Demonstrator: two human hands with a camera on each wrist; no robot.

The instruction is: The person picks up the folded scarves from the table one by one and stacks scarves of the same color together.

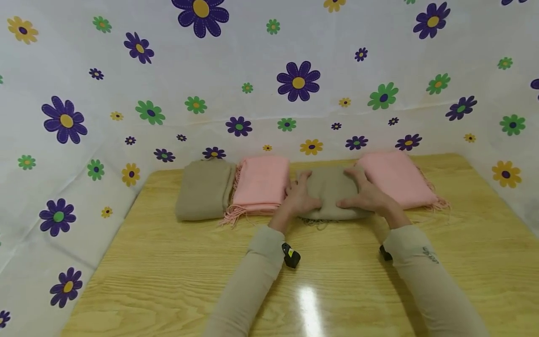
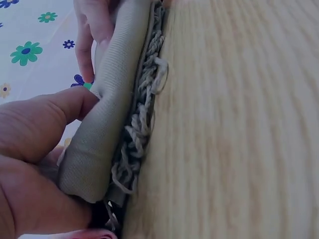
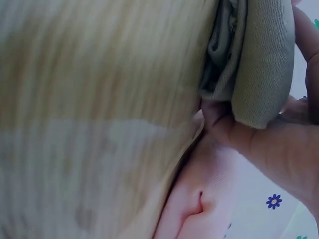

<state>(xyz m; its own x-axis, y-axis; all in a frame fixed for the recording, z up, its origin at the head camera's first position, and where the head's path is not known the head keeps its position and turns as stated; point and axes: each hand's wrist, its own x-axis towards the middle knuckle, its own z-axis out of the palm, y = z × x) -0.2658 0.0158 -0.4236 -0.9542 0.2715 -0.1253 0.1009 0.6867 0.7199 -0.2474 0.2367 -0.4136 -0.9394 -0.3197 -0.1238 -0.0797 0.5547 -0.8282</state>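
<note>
A folded beige scarf (image 1: 334,194) with a twisted fringe lies on the table between my hands. My left hand (image 1: 300,199) grips its left side, the thumb (image 2: 70,104) pressing on the top layer and the other fingers around the side edge. At the opposite side my right hand (image 1: 370,194) holds it with the thumb on top. In the right wrist view, part of that hand (image 3: 279,149) reaches in low at the folded layers (image 3: 224,59). The fringe (image 2: 142,119) hangs out along the near edge, close to the tabletop.
Left of my hands, a folded pink scarf (image 1: 263,182) stands beside another folded beige one (image 1: 206,189). A second pink scarf (image 1: 396,180) lies close to my right hand, its fringe spread rightward. Behind the wooden table (image 1: 177,276) hangs a flower-patterned white cloth (image 1: 236,56).
</note>
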